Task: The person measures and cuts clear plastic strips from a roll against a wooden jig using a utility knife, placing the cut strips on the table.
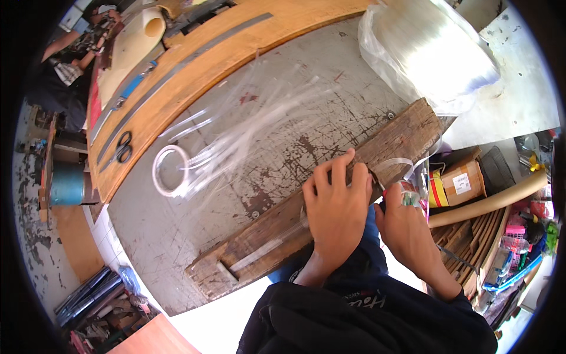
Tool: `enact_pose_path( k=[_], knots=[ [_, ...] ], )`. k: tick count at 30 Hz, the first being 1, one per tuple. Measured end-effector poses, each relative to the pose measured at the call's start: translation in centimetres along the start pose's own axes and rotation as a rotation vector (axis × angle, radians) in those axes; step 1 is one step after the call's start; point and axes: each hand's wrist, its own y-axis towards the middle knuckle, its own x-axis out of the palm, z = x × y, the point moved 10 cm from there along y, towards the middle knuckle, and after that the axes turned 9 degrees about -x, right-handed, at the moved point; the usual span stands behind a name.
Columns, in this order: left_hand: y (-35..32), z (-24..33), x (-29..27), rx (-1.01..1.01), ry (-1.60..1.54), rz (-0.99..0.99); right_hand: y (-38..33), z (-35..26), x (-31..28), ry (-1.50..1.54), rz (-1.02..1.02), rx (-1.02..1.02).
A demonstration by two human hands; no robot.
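Observation:
A long worn wooden plank (pixel 401 133) lies aslant along the near edge of the scratched grey table (pixel 236 183). My left hand (pixel 336 206) rests on it, fingers stretched and a little apart, over a clear plastic strip (pixel 262 253). Close beside it, my right hand (pixel 407 227) is closed at the plank's near edge. A thin dark tool (pixel 377 180) shows between the hands; its handle is mostly hidden. Past the right hand curls a clear strip end (pixel 398 161). A small bar (pixel 227 272) sits on the plank's left end.
Loose clear strips (pixel 236 141) and a whitish ring-shaped coil (pixel 159 168) lie beyond the plank. Black scissors (pixel 124 147), a blue tool (pixel 132 88) and a long metal strip (pixel 194 56) rest on the wooden board (pixel 236 53). A clear plastic roll (pixel 436 53) stands far right. Another person (pixel 71 65) is far left.

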Motion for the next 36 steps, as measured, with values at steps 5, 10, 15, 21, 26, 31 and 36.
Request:
enact_pose_path(
  k=[5,10,15,21,26,31,36],
  knots=[
    [-0.4,0.5,0.1,0.047,0.012,0.011,-1.9,2.0,1.6,0.059,0.002,0.104],
    [-1.1,-0.1,-0.9,0.059,-0.014,0.097,-1.5,1.9,-2.3,0.15,0.207,-0.143],
    [-1.3,0.6,-1.7,0.109,-0.124,0.111,4.0,0.7,-8.7,-0.122,0.515,-0.469],
    [-1.6,1.3,-0.7,0.136,-0.045,0.115,14.4,-0.4,-5.0,-0.267,0.187,-0.681],
    [-2.0,1.7,-0.1,0.185,-0.03,0.115,14.1,-0.5,-4.1,-0.102,0.159,-0.759],
    [-2.0,1.6,-1.6,0.163,-0.192,0.142,4.4,-2.8,-8.7,0.148,0.346,-0.859],
    [-1.9,2.3,-4.2,0.172,-0.265,0.164,-0.1,-2.7,-5.7,0.167,0.232,-0.757]
  ],
)
